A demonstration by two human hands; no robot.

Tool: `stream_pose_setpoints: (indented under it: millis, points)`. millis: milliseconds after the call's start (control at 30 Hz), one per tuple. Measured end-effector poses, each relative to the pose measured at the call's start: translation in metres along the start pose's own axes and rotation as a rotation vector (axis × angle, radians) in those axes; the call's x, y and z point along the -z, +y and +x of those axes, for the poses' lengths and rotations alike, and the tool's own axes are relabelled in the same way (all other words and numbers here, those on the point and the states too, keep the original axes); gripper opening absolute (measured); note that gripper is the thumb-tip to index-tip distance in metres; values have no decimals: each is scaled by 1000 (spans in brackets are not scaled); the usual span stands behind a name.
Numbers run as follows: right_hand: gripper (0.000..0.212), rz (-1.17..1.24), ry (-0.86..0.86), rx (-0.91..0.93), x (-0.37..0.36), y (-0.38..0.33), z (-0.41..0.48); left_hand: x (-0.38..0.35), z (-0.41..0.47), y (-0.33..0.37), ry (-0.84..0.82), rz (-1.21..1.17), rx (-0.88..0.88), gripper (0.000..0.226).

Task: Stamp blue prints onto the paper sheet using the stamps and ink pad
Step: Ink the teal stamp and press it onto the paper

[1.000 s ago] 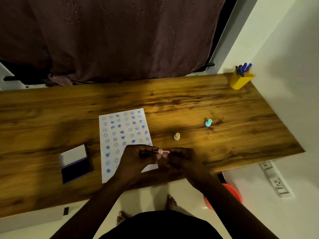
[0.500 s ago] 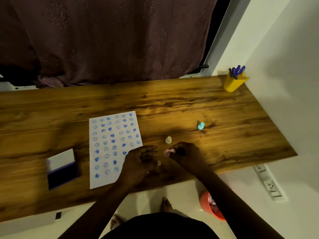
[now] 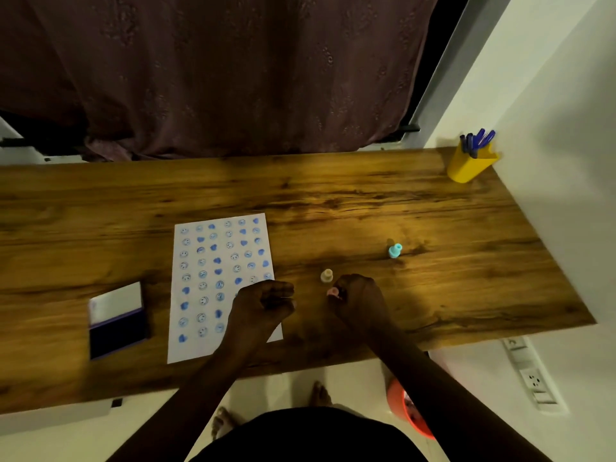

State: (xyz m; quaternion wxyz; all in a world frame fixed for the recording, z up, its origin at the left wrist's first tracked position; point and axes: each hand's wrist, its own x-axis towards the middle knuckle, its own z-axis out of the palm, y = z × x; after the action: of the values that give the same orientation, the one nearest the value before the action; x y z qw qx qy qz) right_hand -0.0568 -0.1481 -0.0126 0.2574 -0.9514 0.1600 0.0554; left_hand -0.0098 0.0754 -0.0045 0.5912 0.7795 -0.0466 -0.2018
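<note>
A white paper sheet [image 3: 213,281] covered with rows of blue smiley and heart prints lies on the wooden desk [image 3: 366,208]. To its left sits the open ink pad [image 3: 116,323], its dark blue pad toward me. My right hand [image 3: 358,301] pinches a small pink stamp [image 3: 332,291] just above the desk, right of the sheet. A cream stamp [image 3: 327,276] stands directly behind it. A teal stamp [image 3: 395,251] stands farther right. My left hand [image 3: 263,305] is curled into a fist over the sheet's lower right corner; nothing shows in it.
A yellow cup [image 3: 468,165] with blue pens stands at the desk's far right corner against the white wall. A dark curtain hangs behind the desk. An orange bin [image 3: 405,411] and wall sockets [image 3: 530,378] are below the front edge.
My hands have come apart: the right one carried the pink stamp to the right beside the cream stamp, and the left one let go and closed into a fist.
</note>
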Motion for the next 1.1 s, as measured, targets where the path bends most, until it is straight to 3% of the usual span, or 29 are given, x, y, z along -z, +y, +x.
stream_pose_setpoints:
  millis: [300, 400, 533, 700, 800, 967, 1100]
  points:
    - [35, 149, 25, 27, 17, 23, -5, -14, 9, 4, 11, 56, 26, 26]
    - [32, 151, 134, 12, 41, 42, 2, -19, 10, 8, 18, 97, 24, 26]
    - [43, -3, 282, -14, 71, 68, 22, -27, 12, 13, 39, 108, 31, 25]
    - [59, -66, 259, -139, 81, 90, 46, -32, 10, 14, 77, 104, 17, 25]
    - [50, -83, 220, -118, 78, 96, 56, -31, 7, 15, 102, 99, 25, 25]
    - [16, -26, 204, -111, 79, 92, 63, -24, 3, 10, 152, 35, 52, 24]
    - [16, 125, 273, -24, 87, 59, 56, -16, 1, 13, 171, -61, 55, 22]
